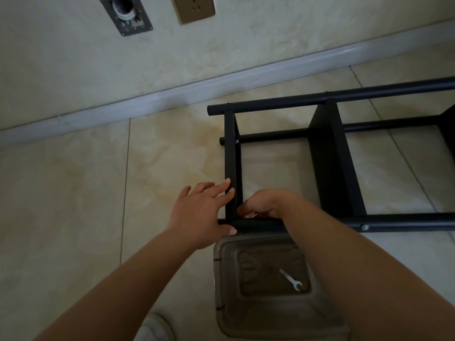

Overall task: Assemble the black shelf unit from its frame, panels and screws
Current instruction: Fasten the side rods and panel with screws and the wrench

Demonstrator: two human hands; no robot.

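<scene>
- Black shelf unit (327, 153) lies on its side on the tiled floor (73, 193).
- Left hand (202, 212) rests straight fingers on its end panel (230, 156).
- Right hand (266, 205) curls at the panel's near corner; I can't tell what it pinches.
- Spanner (290, 279) lies in the clear tub (258, 291).

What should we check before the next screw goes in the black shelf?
1. Left hand steadies the end panel: ok.
2. Right hand has a screw at the near corner: cannot tell, fingers hide it.
3. Wrench is within reach, in the clear bin: ok.
4. Screw on the near tube is fitted: ok.
5. Middle panel sits between the tubes: ok.
</scene>
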